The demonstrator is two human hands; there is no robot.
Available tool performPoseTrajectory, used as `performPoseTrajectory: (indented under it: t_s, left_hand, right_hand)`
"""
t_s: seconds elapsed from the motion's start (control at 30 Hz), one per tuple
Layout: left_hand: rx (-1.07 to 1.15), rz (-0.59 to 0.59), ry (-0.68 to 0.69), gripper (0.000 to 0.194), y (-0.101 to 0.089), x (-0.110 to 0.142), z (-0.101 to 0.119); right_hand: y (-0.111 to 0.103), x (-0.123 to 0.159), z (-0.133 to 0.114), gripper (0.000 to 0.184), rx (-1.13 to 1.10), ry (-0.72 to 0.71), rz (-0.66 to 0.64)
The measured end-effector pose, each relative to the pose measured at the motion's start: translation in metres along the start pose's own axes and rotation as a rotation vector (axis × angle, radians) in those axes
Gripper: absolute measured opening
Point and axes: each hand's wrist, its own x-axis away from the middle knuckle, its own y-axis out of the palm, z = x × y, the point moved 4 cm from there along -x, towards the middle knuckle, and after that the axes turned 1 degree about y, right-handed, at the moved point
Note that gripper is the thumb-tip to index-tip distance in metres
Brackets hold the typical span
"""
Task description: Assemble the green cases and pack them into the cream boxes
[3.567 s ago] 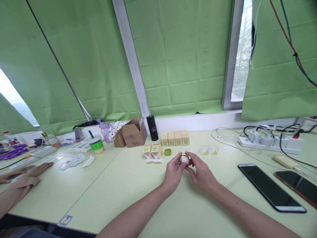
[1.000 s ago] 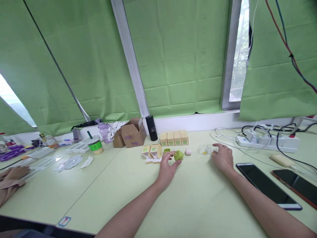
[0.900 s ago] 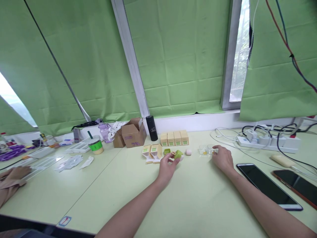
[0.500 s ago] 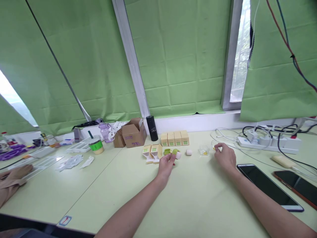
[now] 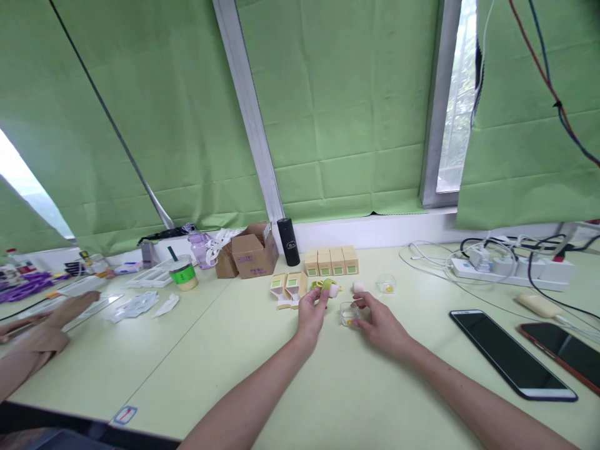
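Note:
My left hand (image 5: 312, 310) is closed on a small green, curved band-like piece (image 5: 330, 284) with a pinkish-white rounded block (image 5: 334, 291) at its end. To the right, my right hand (image 5: 379, 320) grips a small clear plastic box (image 5: 347, 314) with something yellow inside, at the tabletop just right of my left hand. Behind my right fingertips rests a second pinkish-white block (image 5: 358, 286). Another clear box (image 5: 386, 284), also with a yellow bit in it, stands farther right. Two opened cardboard boxes (image 5: 287, 289) with green labels lie left of my left hand.
Several closed small boxes (image 5: 330, 261) stand in a row at the back, beside a black cylinder (image 5: 288, 242) and a brown carton (image 5: 254, 253). Two phones (image 5: 510, 353) and a power strip (image 5: 510, 274) with cables are on the right. A co-worker's hands (image 5: 60, 315) are at far left.
My right hand has moved left from beside the far clear box, bringing a clear box near my left hand. My left hand stays about where it was. The co-worker's hand has shifted right.

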Motion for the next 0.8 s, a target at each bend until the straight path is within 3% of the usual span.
performPoseTrajectory:
  t_s: [0.13,0.23,0.33,0.47,0.6,0.7,0.8]
  left_hand:
    - [-0.01,0.009,0.002,0.06,0.0,0.0,0.0]
    - [-0.008,0.021,0.0,0.06,0.0,0.0,0.0]
    - [0.01,0.021,0.014,0.06,0.0,0.0,0.002]
    - [0.017,0.037,0.016,0.062,-0.002,-0.001,0.001]
    - [0.012,0.043,0.015,0.063,-0.002,-0.001,-0.001]
    - [0.015,0.038,0.008,0.063,-0.001,-0.001,-0.001]
    - [0.015,0.027,0.004,0.063,-0.001,0.0,0.0]
  right_hand:
    - [-0.002,-0.002,0.009,0.042,0.086,0.042,0.04]
    - [-0.005,-0.004,0.006,0.033,0.011,0.058,0.044]
    - [-0.012,-0.007,-0.002,0.032,-0.216,0.073,0.069]
    - [-0.019,-0.01,-0.01,0.043,-0.751,0.164,0.057]
    - [-0.016,-0.009,-0.008,0.035,-1.187,0.286,0.025]
    - [-0.013,-0.008,-0.002,0.028,-1.282,0.347,0.048]
    - [-0.014,-0.009,0.001,0.027,-1.232,0.338,0.076]
